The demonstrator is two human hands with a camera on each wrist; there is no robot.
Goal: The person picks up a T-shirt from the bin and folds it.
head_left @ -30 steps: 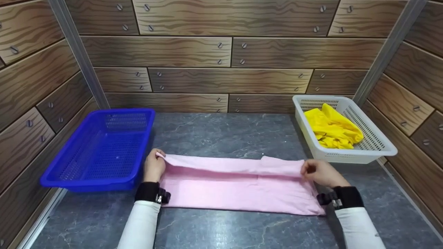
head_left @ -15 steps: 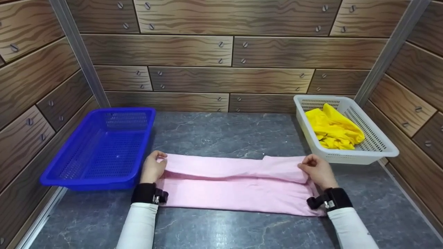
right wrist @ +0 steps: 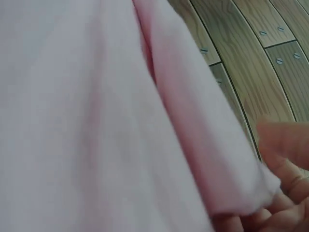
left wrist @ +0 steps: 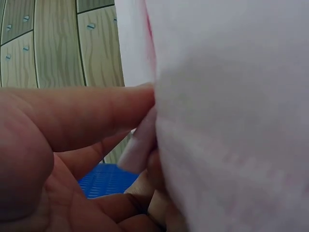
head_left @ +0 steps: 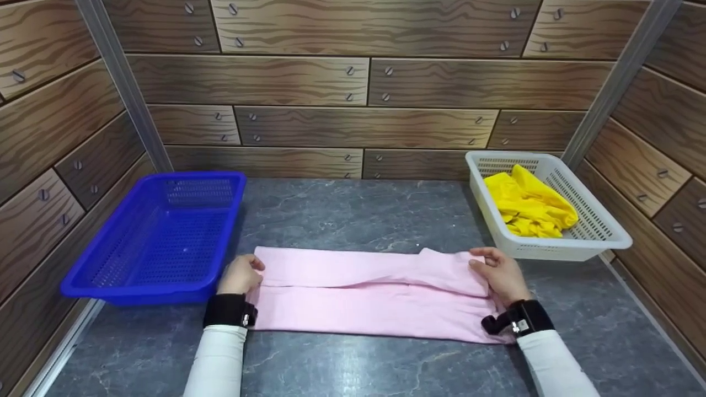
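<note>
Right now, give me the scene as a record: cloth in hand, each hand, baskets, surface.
pink cloth: folded on the table, a flap along its far side, wrinkled toward the right end
left hand: at the cloth's left edge; grip unclear
right hand: at the cloth's far right corner, thumb and fingers apart
blue basket: on the person's left
white basket: far right, holding a crumpled yellow cloth
table: gray, marble-patterned

tbh can't read any txt, brand or nums in the 3 views, fwiw: nothing legible on the pink cloth [head_left: 364, 311], yellow cloth [head_left: 529, 204], blue basket [head_left: 138, 291], white basket [head_left: 557, 250] or black wrist straps [head_left: 223, 310].
</note>
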